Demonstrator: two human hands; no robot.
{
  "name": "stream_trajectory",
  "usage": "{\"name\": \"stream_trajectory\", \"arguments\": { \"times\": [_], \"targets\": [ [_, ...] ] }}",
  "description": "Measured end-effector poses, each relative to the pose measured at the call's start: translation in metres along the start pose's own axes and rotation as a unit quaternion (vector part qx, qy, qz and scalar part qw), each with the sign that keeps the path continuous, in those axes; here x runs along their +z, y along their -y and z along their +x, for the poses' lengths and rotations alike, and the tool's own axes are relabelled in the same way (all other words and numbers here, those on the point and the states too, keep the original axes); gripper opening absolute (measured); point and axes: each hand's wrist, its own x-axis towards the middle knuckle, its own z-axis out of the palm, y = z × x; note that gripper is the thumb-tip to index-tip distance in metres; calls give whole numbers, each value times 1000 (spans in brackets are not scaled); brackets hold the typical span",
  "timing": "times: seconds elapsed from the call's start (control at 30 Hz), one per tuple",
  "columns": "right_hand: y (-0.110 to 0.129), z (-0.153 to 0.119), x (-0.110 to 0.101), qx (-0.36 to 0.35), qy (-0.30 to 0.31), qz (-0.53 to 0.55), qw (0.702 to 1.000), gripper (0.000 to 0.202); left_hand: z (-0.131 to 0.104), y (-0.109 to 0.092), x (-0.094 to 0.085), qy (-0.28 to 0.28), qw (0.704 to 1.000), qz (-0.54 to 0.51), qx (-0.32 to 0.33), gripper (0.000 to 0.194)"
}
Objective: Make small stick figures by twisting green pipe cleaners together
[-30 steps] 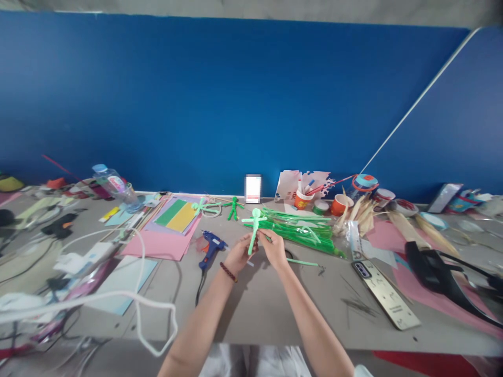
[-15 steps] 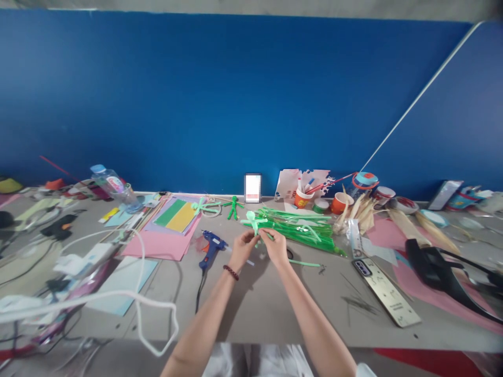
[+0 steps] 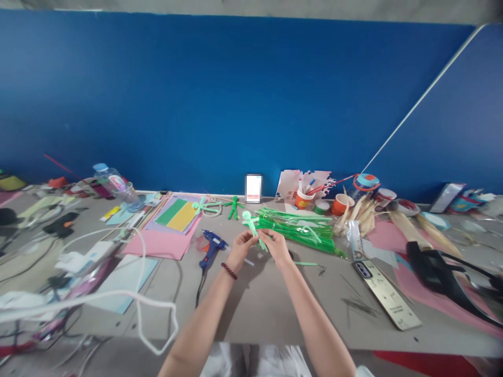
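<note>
Pale green figure [image 3: 250, 222] is pinched between left hand [image 3: 242, 248] and right hand [image 3: 276, 248], its head projecting beyond the fingertips.

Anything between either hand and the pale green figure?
Nothing visible. The left hand and right hand both have their fingers on the pale green figure; the blue glue gun lies off to the left.

- Your glue gun [image 3: 212, 245] lies on the table [image 3: 259, 309] before you.
- Left of the gun, paper sheets [image 3: 157, 244] lie overlapping; farther left and behind, a bottle [image 3: 116, 183].
- Right of the gun, past your hands, a stem bundle [image 3: 301, 230].
- Behind the gun, well right, pens in a cup [image 3: 304, 200].
- Far right of the gun, nearer you, a phone [image 3: 387, 296].
</note>
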Motion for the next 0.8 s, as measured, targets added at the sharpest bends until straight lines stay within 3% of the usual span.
{"name": "stream_trajectory", "arguments": {
  "times": [0.2, 0.37, 0.43, 0.6, 0.8],
  "targets": [
    [-5, 3, -2, 70, -1, 11, 998, 43, 4, 0, -1, -9, 999, 38, -9, 34],
    [-11, 6, 0, 94, -31, 34, 995, 38, 5, 2, -1, -113, 986, 106, 64, 35],
    [-12, 5, 1, 40, -53, 1, 998, 30, 4, 1, -1, -132, 979, 132, 88, 32],
    [-10, -3, 6, -120, -60, -137, 981, 21, 0, -5, 3, -84, 990, 95, 62, 27],
    [-6, -10, 7, -247, -95, -331, 906, 23, -5, -8, 9, -97, 993, 51, 53, 22]
  ]
}}
